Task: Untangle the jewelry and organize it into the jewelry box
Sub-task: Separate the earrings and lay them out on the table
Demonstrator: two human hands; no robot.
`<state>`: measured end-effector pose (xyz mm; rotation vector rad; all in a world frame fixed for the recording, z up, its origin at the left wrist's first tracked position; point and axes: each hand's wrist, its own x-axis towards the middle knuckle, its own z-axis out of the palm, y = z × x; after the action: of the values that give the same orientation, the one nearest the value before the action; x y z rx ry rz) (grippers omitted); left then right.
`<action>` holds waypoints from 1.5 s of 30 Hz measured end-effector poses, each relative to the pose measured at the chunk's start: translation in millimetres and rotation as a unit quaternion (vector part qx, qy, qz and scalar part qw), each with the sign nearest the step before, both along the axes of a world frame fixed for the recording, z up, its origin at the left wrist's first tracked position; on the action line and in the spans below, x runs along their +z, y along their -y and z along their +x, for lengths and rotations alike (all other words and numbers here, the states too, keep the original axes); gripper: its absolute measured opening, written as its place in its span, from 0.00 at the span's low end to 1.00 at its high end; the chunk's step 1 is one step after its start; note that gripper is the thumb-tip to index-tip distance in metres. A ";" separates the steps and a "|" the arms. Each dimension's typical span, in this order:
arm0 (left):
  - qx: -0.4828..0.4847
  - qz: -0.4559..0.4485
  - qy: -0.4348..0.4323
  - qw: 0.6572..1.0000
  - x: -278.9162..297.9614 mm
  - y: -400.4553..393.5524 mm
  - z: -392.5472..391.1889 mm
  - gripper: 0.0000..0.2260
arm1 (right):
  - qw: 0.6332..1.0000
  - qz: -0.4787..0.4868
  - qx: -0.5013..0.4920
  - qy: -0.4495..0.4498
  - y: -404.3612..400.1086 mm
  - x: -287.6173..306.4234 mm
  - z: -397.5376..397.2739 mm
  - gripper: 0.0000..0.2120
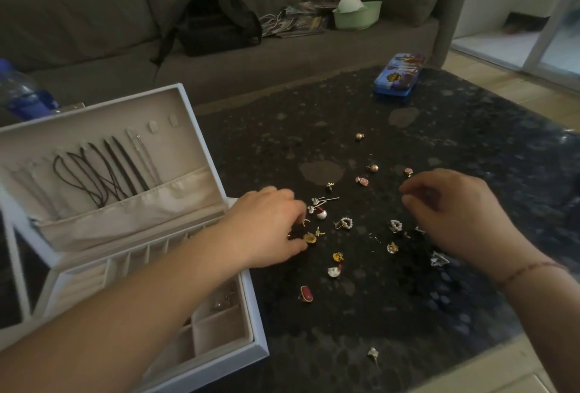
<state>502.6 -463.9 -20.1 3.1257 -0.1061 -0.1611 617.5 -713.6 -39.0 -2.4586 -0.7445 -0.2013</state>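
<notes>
Head view only; we are seeing the white jewelry box [219, 358] sitting open at the left edge of the dark table [455, 141], lid propped up so the necklaces [103, 173] are hanging from its hooks into the fabric pocket; that is likely keeping them from knotting. We are seeing small earrings scattered loose on the table between the two hands, none in a tangle as far as we can tell; the pearl heart earring [345, 223] and its twin [396, 225] are lying apart, the red ring [306, 293] nearer us. The left hand [266, 229] is reaching across the box corner, fingers curling down onto a gold earring [309, 238], seemingly pinching it; blur is making the contact hard to confirm. The right hand [455, 220] is hovering over the right side of the scatter, fingers curled loosely; we cannot tell whether it is holding anything. We are judging the step as pairing earrings before dropping them into the box's front compartments, where one piece is already lying. A blue tin [397, 77] is sitting at the far edge; a sofa [94, 31] is standing behind.
</notes>
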 end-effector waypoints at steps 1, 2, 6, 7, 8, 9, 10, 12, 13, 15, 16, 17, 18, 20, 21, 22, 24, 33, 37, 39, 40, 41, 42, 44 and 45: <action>-0.007 -0.019 0.014 1.000 -0.2 2.7 1.2 0.14 | 1.000 0.001 0.001 0.000 -0.3 -0.2 -0.1 0.05; -0.017 -0.029 0.021 0.999 -0.6 5.7 2.7 0.14 | 1.000 0.001 0.002 -0.002 -0.3 -0.5 -0.1 0.05; -0.040 -0.024 0.013 0.999 -2.2 12.4 5.9 0.08 | 1.000 0.005 0.008 -0.006 0.5 -1.9 0.6 0.06; -0.043 -0.025 0.011 0.999 -2.6 12.6 5.5 0.07 | 1.000 0.007 0.010 -0.008 0.3 -2.0 0.3 0.07; -0.045 -0.025 0.008 0.999 -3.0 12.7 5.0 0.06 | 1.000 0.010 0.012 -0.009 -0.2 -1.8 -0.4 0.07; -0.047 -0.025 0.003 0.999 -3.7 12.4 4.3 0.06 | 1.000 0.013 0.014 -0.009 -1.1 -1.6 -1.4 0.06; -0.045 -0.029 -0.007 0.999 -4.3 11.7 3.4 0.05 | 1.000 0.014 0.016 -0.007 -2.8 -1.2 -2.6 0.06; -0.028 -0.063 -0.040 0.997 -4.8 9.7 0.3 0.06 | 0.999 0.003 0.038 0.001 -8.9 -1.4 -7.7 0.06; -0.019 -0.085 -0.059 0.994 -4.6 8.6 -1.7 0.06 | 0.998 -0.008 0.062 0.008 -13.4 -2.1 -11.7 0.06; -0.010 -0.095 -0.077 0.992 -5.1 7.4 -4.6 0.05 | 0.992 -0.035 0.121 0.020 -24.7 -4.8 -21.2 0.07; -0.007 -0.086 -0.072 0.994 -5.7 6.8 -5.3 0.05 | 0.988 -0.050 0.146 0.028 -31.1 -6.3 -25.5 0.07; -0.003 -0.075 -0.061 0.995 -5.9 6.3 -5.8 0.05 | 0.983 -0.065 0.167 0.038 -37.7 -7.7 -28.8 0.08; 0.003 -0.062 -0.047 0.997 -5.3 6.4 -5.6 0.06 | 0.979 -0.080 0.184 0.046 -44.1 -9.1 -31.4 0.09; 0.013 -0.021 -0.017 1.000 -3.8 6.3 -4.5 0.06 | 0.971 -0.114 0.205 0.047 -55.6 -10.9 -34.1 0.11; 0.019 0.004 -0.005 1.000 -3.3 5.7 -4.1 0.06 | 0.969 -0.131 0.207 0.042 -60.3 -11.7 -34.5 0.12; 0.027 0.022 0.005 0.999 -3.5 4.3 -3.9 0.05 | 0.968 -0.145 0.202 0.037 -64.0 -12.4 -33.9 0.13; 0.048 0.026 0.027 0.998 -4.0 0.2 -4.8 0.04 | 0.970 -0.161 0.183 0.028 -69.8 -12.8 -32.2 0.15; 0.080 -0.050 0.070 0.993 -3.8 -9.5 -0.3 0.09 | 0.968 -0.175 0.175 0.035 -82.7 -12.6 -33.4 0.12; 0.062 -0.066 0.050 0.995 -3.5 -4.5 16.0 0.09 | 0.972 -0.151 0.173 0.057 -80.1 -14.0 -36.2 0.10; 0.060 -0.062 0.038 0.996 -4.1 -2.7 22.5 0.09 | 0.972 -0.155 0.166 0.066 -77.6 -14.2 -37.1 0.10; 0.059 -0.063 0.033 0.996 -4.3 -1.6 24.7 0.09 | 0.973 -0.152 0.159 0.068 -76.0 -13.9 -36.5 0.09; 0.056 -0.064 0.031 0.996 -4.8 -0.5 26.0 0.09 | 0.977 -0.136 0.149 0.067 -74.3 -12.7 -35.5 0.08; 0.052 -0.061 0.032 0.996 -5.2 0.8 26.8 0.09 | 0.983 -0.111 0.138 0.054 -72.4 -12.5 -33.9 0.06; 0.047 -0.053 0.037 0.997 -6.3 3.3 26.3 0.09 | 0.993 -0.023 0.110 -0.032 -69.6 -6.8 -32.0 0.02; 0.046 -0.053 0.040 0.997 -6.9 4.3 25.6 0.09 | 0.988 0.056 0.091 -0.111 -68.9 -2.3 -31.9 0.02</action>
<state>528.2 -468.2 -27.0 3.0238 0.0289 -0.0296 585.6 -644.7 -41.3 -2.2465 -0.8287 0.0970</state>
